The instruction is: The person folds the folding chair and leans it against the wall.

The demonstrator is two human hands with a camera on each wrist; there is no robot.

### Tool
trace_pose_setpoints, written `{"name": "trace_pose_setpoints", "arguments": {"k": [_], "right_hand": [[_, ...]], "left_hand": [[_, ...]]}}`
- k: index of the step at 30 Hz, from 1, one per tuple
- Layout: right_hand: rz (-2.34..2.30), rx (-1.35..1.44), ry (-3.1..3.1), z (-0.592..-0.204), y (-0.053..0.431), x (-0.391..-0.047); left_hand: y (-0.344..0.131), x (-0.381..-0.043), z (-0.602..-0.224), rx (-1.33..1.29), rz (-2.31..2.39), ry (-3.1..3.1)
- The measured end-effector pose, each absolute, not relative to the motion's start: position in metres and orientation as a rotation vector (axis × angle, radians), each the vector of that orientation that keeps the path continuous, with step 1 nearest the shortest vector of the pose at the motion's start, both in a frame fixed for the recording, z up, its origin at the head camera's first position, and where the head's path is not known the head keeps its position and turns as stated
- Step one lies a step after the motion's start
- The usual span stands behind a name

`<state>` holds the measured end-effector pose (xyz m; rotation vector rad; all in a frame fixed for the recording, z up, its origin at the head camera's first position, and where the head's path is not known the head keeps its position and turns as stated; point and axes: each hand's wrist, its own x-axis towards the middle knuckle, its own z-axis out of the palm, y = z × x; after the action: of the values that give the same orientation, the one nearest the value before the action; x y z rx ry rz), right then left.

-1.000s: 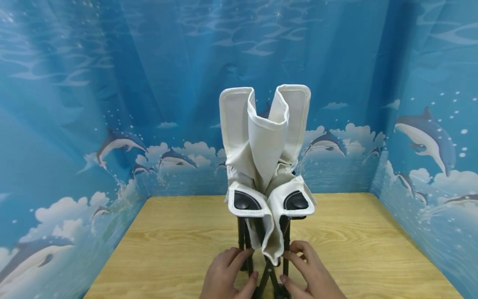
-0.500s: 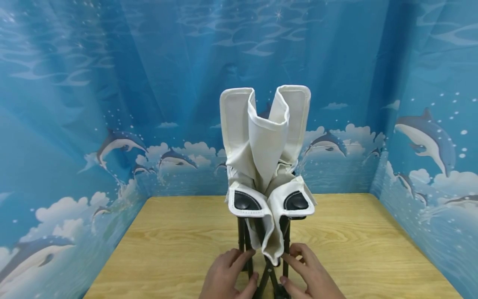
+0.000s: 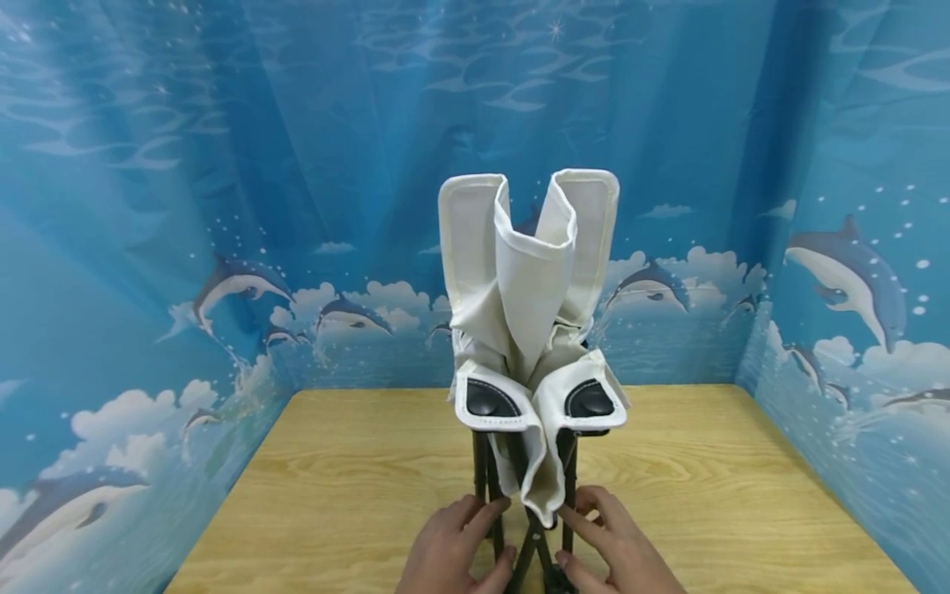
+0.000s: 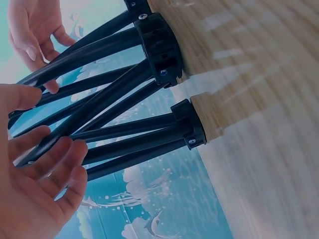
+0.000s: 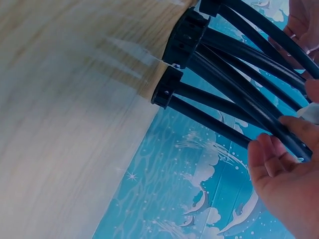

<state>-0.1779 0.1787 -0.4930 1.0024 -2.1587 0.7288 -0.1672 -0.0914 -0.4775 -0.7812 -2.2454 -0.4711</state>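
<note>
A folded camping chair (image 3: 530, 313) with white fabric and black tube legs stands upright on the wooden table. Its fabric is bunched into pleats, with black corner patches (image 3: 490, 399) at the seat's front. My left hand (image 3: 453, 544) holds the leg tubes on the left, low down under the seat. On the opposite side my right hand (image 3: 619, 540) holds the right leg tubes, thumb and fingers around them. Crossed tubes (image 4: 99, 99) run down to black plastic feet (image 4: 159, 50) on the tabletop in the left wrist view.
The wood-grain table (image 3: 356, 462) extends to both sides of the chair. A blue curtain (image 3: 334, 190) printed with dolphins and clouds encloses the back and both sides, close to the table's edges.
The fingertips of both hands have shifted very slightly inward on the leg tubes. The chair stands in the same place and is just as folded.
</note>
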Motion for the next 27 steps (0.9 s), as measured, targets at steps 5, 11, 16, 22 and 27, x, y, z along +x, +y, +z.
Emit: {"name": "trace_pose_setpoints", "arguments": {"k": [5,11,16,22,27], "right_hand": [[0.738,1.060,-2.126,-0.4976,0.1800,-0.1815],[0.749,1.074,-2.130,-0.4982,0.1803,-0.1822],[0.772,1.067,-2.195,-0.4978,0.1799,-0.1795],[0.773,1.125,-2.403,-0.4948,0.1826,-0.1776],[0.783,1.174,-2.553,-0.4967,0.1859,-0.1797]], "left_hand": [[-0.0918,-0.1680,-0.4787,-0.800,-0.459,-2.229],[-0.0924,-0.1678,-0.4782,-0.816,-0.469,-2.278],[-0.0933,-0.1663,-0.4783,-0.831,-0.506,-2.347],[-0.0939,-0.1657,-0.4784,-0.834,-0.497,-2.365],[-0.0939,-0.1661,-0.4792,-0.830,-0.449,-2.355]]}}
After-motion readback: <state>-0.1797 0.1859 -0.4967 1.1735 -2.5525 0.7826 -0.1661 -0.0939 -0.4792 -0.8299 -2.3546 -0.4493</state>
